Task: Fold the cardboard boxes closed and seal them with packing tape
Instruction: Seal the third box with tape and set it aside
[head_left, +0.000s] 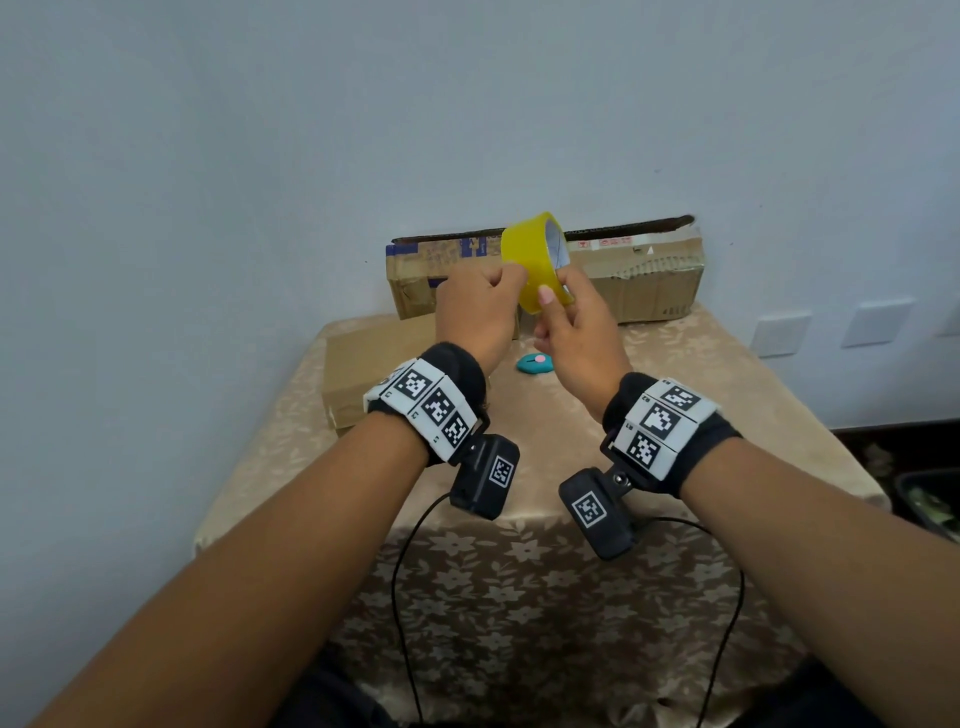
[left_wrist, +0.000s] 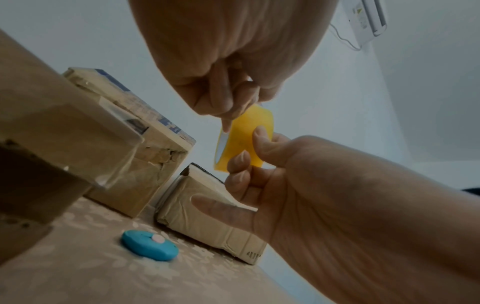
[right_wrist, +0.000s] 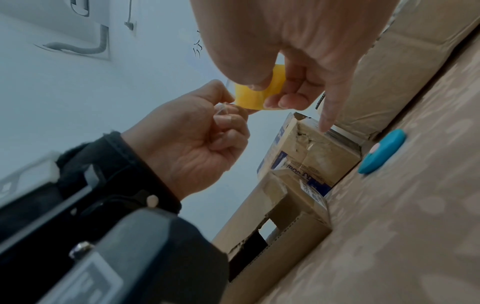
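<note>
I hold a yellow roll of packing tape (head_left: 535, 254) in the air over the back of the table. My right hand (head_left: 558, 288) grips the roll from the right, thumb on its outer face. My left hand (head_left: 511, 280) pinches the tape's loose end at the roll's left edge; the right wrist view shows a clear strip between its fingers (right_wrist: 228, 117). Behind the hands a long worn cardboard box (head_left: 654, 280) stands against the wall, beside a blue-printed box (head_left: 415, 265). A smaller plain box (head_left: 363, 364) lies at the left, with an opening in its side (right_wrist: 257, 244).
A teal cutter (head_left: 535, 364) with a pink button lies on the floral tablecloth (head_left: 701, 405) just below my hands. Cables from the wrist cameras hang over the table's near edge. Wall sockets (head_left: 779, 332) and a dark bin (head_left: 930, 504) are at the right.
</note>
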